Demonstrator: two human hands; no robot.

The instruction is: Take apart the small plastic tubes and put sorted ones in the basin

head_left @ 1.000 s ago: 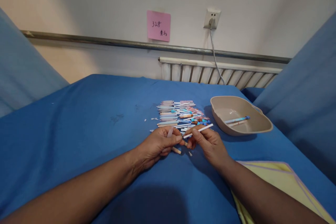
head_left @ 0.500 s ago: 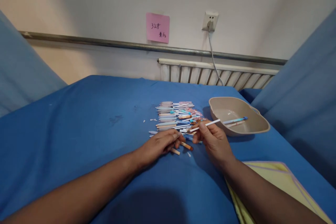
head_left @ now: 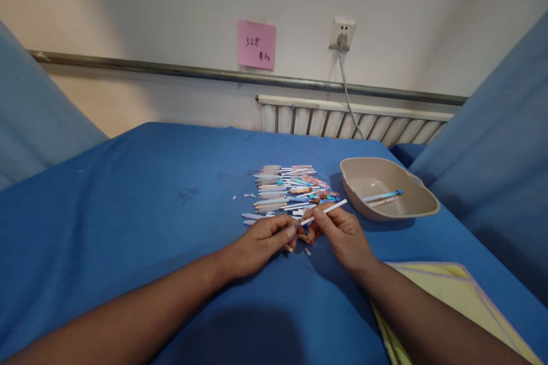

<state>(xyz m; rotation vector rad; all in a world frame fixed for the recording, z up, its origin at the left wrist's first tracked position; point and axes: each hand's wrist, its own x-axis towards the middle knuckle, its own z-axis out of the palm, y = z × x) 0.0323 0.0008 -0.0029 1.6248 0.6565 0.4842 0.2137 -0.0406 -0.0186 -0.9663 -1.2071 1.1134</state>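
Note:
My right hand [head_left: 340,236] pinches a thin white pen refill [head_left: 325,211] that slants up to the right. My left hand [head_left: 261,242] is closed, fingertips meeting the refill's lower end; a small part seems held there, too small to name. Just beyond both hands lies a heap of pens and pen parts [head_left: 286,191] in blue, white and orange. A few small loose pieces [head_left: 307,251] lie on the blue cloth [head_left: 149,194] under my hands.
A beige tray [head_left: 417,205] at the right holds a blue pen [head_left: 383,195] and another thin piece. A yellow cloth [head_left: 454,296] lies under my right forearm. Behind are a radiator [head_left: 351,120], a wall socket with cable [head_left: 341,33] and a pink note [head_left: 256,44].
My right hand drew back from the tray side toward my left hand, bringing the white refill's end to the left fingertips. An orange piece seen beside the left hand is now covered.

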